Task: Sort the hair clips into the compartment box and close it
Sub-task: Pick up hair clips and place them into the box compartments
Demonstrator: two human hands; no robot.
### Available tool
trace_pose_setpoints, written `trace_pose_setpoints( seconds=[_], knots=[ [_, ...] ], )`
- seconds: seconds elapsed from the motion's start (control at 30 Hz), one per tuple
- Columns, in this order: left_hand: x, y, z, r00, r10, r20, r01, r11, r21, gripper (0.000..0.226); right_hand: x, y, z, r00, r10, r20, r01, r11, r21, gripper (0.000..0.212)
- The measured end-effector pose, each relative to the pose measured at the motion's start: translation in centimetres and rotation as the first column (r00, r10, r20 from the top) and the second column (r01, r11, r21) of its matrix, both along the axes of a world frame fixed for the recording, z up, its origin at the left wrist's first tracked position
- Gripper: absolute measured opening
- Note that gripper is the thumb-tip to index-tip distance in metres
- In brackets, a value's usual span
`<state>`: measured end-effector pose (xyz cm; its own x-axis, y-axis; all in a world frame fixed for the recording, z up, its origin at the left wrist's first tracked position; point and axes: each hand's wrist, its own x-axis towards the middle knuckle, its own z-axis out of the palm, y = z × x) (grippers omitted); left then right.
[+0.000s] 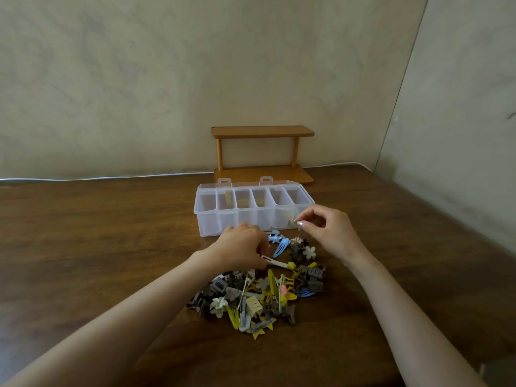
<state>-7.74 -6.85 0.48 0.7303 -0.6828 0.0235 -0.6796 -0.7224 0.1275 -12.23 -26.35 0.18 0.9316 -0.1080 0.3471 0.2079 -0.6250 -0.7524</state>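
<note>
A clear plastic compartment box point(206, 219) stands open on the wooden table, its lid tilted back. A few yellowish clips lie in its middle compartments. In front of it sits a pile of hair clips point(259, 294) in yellow, brown, grey, blue and cream. My left hand point(241, 248) pinches a long cream clip point(275, 263) with a yellow tip, just above the pile's far edge. My right hand point(326, 230) hovers at the box's front right corner, thumb and forefinger pinched together; whether they hold a small clip I cannot tell.
A small two-level wooden shelf point(262, 132) stands behind the box against the wall. A white cable point(111, 177) runs along the table's back edge. A wall closes in on the right.
</note>
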Motion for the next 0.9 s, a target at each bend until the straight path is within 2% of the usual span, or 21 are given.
trace_pose_setpoints(
  seconds=[0.2,0.37,0.47,0.7,0.8,0.9],
  knots=[
    [0.1,0.8,-0.4,0.997,-0.024,0.078,0.038,0.980,-0.195,0.020,0.6,-1.3,-0.3,0.946,-0.277,0.169,0.273,0.961,0.050,0.009],
    [0.3,1.3,1.3,0.996,0.050,0.080,-0.010,0.895,-0.446,0.017,1.0,-1.6,-0.6,0.940,-0.307,0.147,0.305,0.952,0.037,0.009],
    [1.4,0.1,2.7,0.981,0.129,0.146,-0.027,0.832,-0.555,0.017,1.1,-1.6,-0.7,0.942,-0.299,0.153,0.299,0.954,0.028,0.009],
    [5.1,-6.6,3.2,0.944,0.263,0.201,-0.111,0.824,-0.555,0.021,1.0,-1.8,-0.8,0.945,-0.291,0.149,0.288,0.957,0.045,0.010],
    [6.2,-8.5,2.5,0.938,0.303,0.166,-0.175,0.831,-0.527,0.031,1.0,-2.0,-0.8,0.944,-0.291,0.153,0.288,0.957,0.043,0.011],
    [6.5,-8.6,1.8,0.945,0.291,0.148,-0.167,0.820,-0.548,0.033,1.0,-2.1,-0.9,0.948,-0.287,0.140,0.283,0.958,0.044,0.011]
  ],
)
